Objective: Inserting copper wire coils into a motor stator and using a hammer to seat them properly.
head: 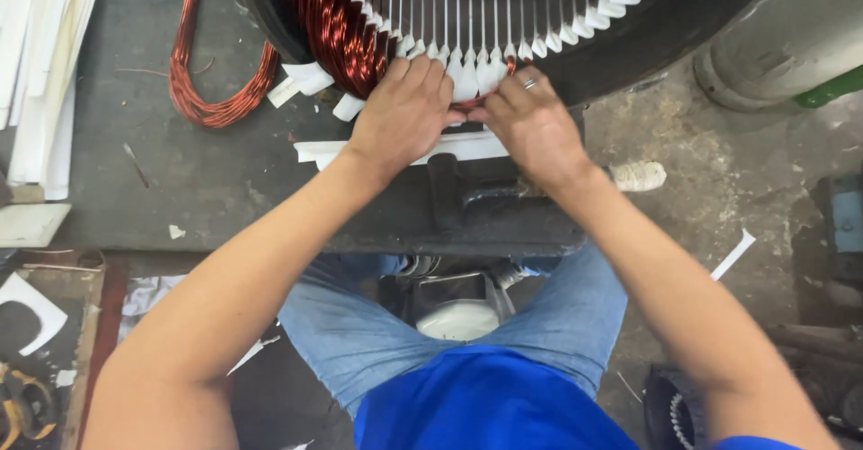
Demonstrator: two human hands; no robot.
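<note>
Nearest the camera, the person's blue shirt point(490, 400) and jeans point(360, 324) fill the lower frame, with a white rounded object point(458, 317) between the knees and paper scraps point(31, 311) on the floor at left. Both forearms reach up to the bench point(207, 180), where a dark bracket point(476, 203) sits just under the wrists.

At the stator point(683, 32) rim, the left hand point(402, 113) lies flat, fingers pressed together on the white slot liners point(467, 72). The right hand point(532, 124), ring on one finger, pinches copper wire point(503, 74) at the slot mouth just beside the left fingertips; how much wire it grips cannot be told.

Several risks seem likely. Forcing the strands in could scrape their enamel on the slot edge, since the liner cuffs there look bent. Uneven pressure from the left hand could push a liner down or crush it, leaving bare iron against the winding. Fingertips so near thin lamination teeth could be cut or pinched.

Farther off, the wound coil point(337, 23) bulges at the left of the bore, and a loose wire loop point(211, 81) trails over the bench; a snag there might tug seated turns. White strips point(40, 63) are stacked far left.
</note>
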